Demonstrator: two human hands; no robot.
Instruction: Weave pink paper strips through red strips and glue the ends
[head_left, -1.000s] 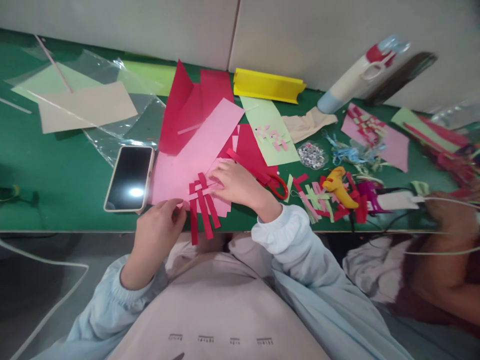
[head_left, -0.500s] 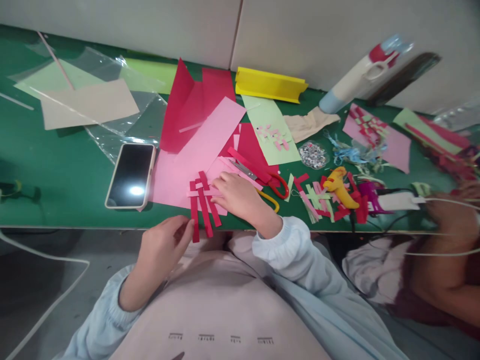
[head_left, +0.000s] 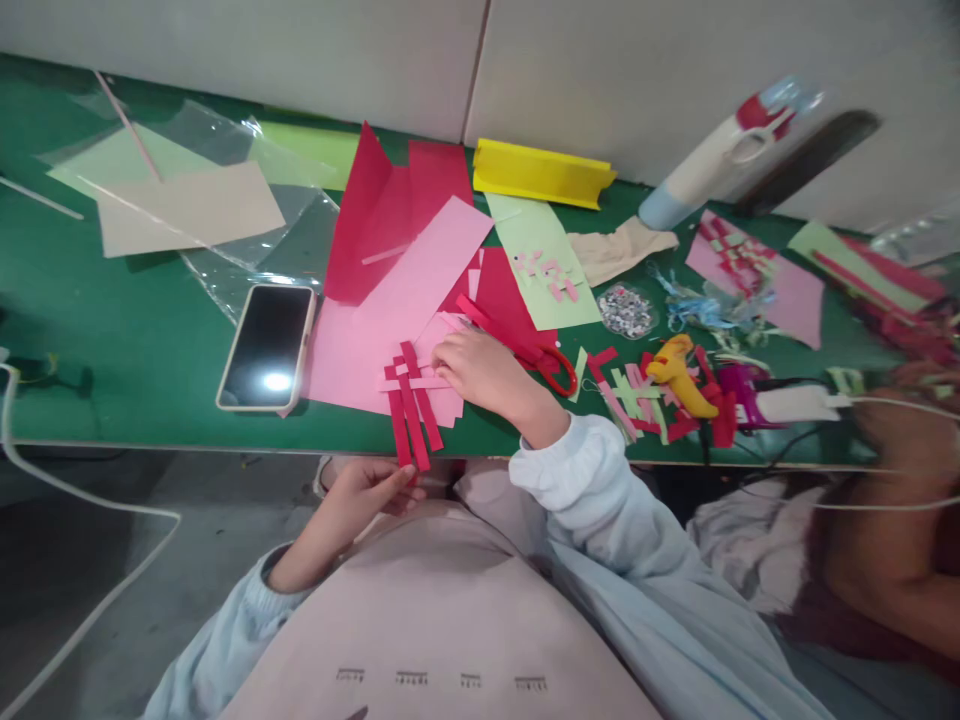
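Several red paper strips [head_left: 412,410] lie side by side at the table's front edge, crossed by pale pink strips [head_left: 427,383]. My left hand [head_left: 371,495] pinches the lower end of a red strip, just past the edge. The fingertips of my right hand [head_left: 480,372] are closed at the right end of the pink strips; what they grip is too small to make out. Under both lies a pink sheet [head_left: 352,360]. Red-handled scissors [head_left: 559,375] are partly covered by a folded red strip beside my right hand.
A phone [head_left: 267,345] lies left of the strips. Right are a bead dish [head_left: 628,310], a yellow glue gun [head_left: 684,375] and paper scraps. Behind stand a yellow holder [head_left: 544,172] and a leaning bottle [head_left: 720,155]. Another person's arm [head_left: 892,510] is at the right.
My left hand has moved down and right, from the left strip's side to the strips' lower ends. My right hand has shifted slightly right and now hides the yellow scissor handle.
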